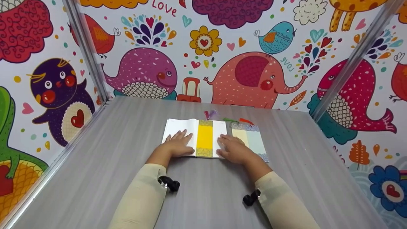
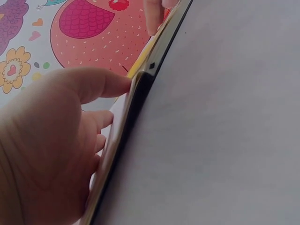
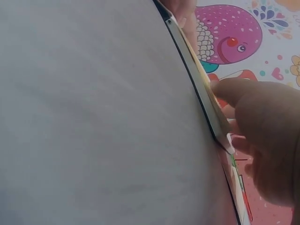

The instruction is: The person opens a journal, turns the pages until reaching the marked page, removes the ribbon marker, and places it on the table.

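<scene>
An open book (image 1: 219, 127) with white pages lies flat on the grey table. Across its right page, beside the fold, is a yellow bookmark (image 1: 205, 136) with patterned ends and a pink and purple tassel at the top. My left hand (image 1: 178, 144) rests on the left page, fingers spread and thumb toward the fold. On the right page's outer side lies my right hand (image 1: 233, 148), its fingers extended over the paper. Both wrist views show the hands (image 2: 51, 140) (image 3: 267, 126) on top of the pages, with the book's edge in profile.
Right of the book lie a cream bookmark (image 1: 240, 133) and a pale blue one (image 1: 256, 144), with green and red tassels at their tops. Cartoon-printed walls (image 1: 203, 63) stand behind and at both sides of the table (image 1: 203, 190), with metal posts at the corners.
</scene>
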`<state>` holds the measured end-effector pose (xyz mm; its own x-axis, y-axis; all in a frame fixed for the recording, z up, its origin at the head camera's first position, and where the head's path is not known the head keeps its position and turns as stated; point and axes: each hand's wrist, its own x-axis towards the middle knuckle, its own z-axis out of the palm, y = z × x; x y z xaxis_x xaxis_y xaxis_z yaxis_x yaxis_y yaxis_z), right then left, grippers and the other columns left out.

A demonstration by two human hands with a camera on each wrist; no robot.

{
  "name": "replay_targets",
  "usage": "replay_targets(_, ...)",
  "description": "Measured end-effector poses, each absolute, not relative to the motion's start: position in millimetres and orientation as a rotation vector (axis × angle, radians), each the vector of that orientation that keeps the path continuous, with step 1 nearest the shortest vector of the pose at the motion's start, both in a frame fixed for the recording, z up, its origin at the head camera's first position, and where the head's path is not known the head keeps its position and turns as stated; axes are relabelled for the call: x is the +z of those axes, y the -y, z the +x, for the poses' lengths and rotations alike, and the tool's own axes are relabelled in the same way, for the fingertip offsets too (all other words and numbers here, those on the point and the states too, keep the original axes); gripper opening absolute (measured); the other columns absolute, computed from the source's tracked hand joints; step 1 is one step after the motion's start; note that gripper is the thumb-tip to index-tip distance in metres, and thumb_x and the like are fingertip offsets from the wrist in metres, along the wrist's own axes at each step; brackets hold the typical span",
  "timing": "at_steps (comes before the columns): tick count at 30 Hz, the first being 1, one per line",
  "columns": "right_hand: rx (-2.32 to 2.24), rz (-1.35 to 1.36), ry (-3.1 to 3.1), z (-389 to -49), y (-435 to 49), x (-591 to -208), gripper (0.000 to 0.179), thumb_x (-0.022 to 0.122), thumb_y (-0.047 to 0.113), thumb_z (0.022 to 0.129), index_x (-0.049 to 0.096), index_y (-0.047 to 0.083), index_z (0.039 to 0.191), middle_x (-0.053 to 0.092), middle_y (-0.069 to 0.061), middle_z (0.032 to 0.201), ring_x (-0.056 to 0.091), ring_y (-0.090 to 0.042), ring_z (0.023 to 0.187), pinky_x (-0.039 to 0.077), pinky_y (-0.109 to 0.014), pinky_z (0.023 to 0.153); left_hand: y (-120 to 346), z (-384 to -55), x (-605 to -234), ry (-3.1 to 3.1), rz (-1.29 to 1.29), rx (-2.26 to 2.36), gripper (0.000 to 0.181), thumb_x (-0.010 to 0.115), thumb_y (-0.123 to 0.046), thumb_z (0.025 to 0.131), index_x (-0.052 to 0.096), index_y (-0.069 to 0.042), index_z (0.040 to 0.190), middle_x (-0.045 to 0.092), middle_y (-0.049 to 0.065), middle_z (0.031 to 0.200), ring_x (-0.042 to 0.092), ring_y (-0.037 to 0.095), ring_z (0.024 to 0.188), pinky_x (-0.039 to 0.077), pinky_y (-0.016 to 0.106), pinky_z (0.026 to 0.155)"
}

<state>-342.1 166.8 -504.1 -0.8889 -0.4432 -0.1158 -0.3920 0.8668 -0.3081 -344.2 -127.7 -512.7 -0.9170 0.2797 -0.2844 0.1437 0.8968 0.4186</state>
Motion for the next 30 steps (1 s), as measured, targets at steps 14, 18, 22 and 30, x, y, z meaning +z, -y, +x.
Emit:
replay_targets(14,-0.388,-0.806,-2.858,-350.9,-114.7,-497.6,0.073,0.054,0.063,0.104,0.039,0.029,0.167,0.032,0.003,0.178,0.022,-0.027,0.168,0.013,-0.058,0.137,131.7,-343.1,-513.7,-2.733,0.353,0.634,0.090,0.054,-0.056,0.094,0.024,-0.023,0.172,0.008,0.009,0.183,0.005,0.036,0.170,-0.002,0.067,0.134)
replay_targets(18,-0.368,-0.833,-2.853,-352.4,-102.8,-498.1,0.071,0.051,0.064,0.105,0.040,0.030,0.167,0.034,0.003,0.177,0.024,-0.028,0.168,0.014,-0.058,0.137,130.7,-349.9,-521.5,-2.738,0.342,0.592,0.091,0.052,-0.059,0.094,0.021,-0.026,0.173,0.005,0.005,0.184,0.002,0.033,0.171,-0.003,0.065,0.135)
replay_targets(22,-0.345,-0.847,-2.852,-352.7,-96.7,-500.4,0.068,0.048,0.061,0.107,0.043,0.027,0.166,0.036,0.001,0.176,0.027,-0.030,0.167,0.015,-0.061,0.136,128.8,-350.2,-521.4,-2.730,0.325,0.574,0.089,0.051,-0.057,0.096,0.018,-0.027,0.173,0.004,0.003,0.184,0.001,0.030,0.171,-0.004,0.063,0.135)
replay_targets(30,-0.304,-0.790,-2.847,-352.5,-95.4,-503.5,0.067,0.049,0.060,0.108,0.044,0.026,0.165,0.037,0.002,0.176,0.029,-0.030,0.166,0.014,-0.060,0.136,127.0,-339.3,-507.5,-2.732,0.326,0.595,0.086,0.053,-0.055,0.099,0.023,-0.023,0.173,0.008,0.008,0.183,0.004,0.034,0.171,-0.001,0.064,0.135)
